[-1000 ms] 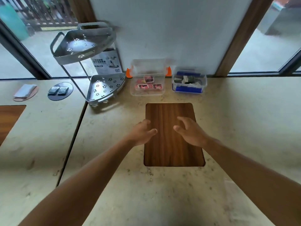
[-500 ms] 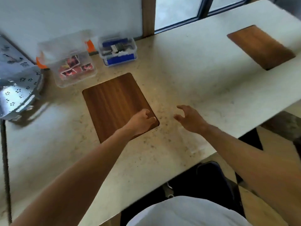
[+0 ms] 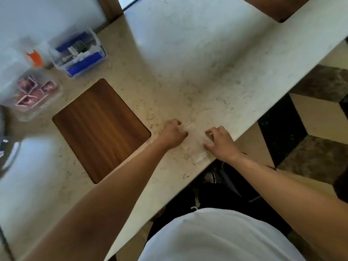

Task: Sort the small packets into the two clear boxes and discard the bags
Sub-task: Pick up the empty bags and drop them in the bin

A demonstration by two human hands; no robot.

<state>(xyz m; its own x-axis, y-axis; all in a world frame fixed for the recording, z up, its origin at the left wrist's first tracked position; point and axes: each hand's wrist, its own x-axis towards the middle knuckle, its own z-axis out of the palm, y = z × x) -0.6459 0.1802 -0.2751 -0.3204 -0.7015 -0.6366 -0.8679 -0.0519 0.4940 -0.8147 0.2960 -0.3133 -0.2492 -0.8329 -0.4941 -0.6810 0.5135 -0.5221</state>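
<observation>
A clear, nearly see-through plastic bag point(image 3: 194, 147) lies flat on the pale stone counter point(image 3: 188, 63), close to its near edge. My left hand point(image 3: 172, 135) is closed, pinching the bag's far left edge. My right hand point(image 3: 221, 143) rests on the bag's right side with bent, spread fingers. At the far left stand two clear boxes. One point(image 3: 33, 95) holds red and pink packets. The other point(image 3: 79, 53) holds blue and dark packets. Both boxes are blurred.
A dark wooden inlay point(image 3: 101, 129) sits in the counter left of my hands, and another point(image 3: 275, 6) at the top right. An orange piece point(image 3: 34, 58) shows between the boxes. A metal rack point(image 3: 8, 155) is at the left edge. The counter edge runs right beside my right hand.
The view has swung right and down. Both hands moved from above the wooden inlay to the counter's near edge and came down onto the clear bag; the left hand closed on its edge.
</observation>
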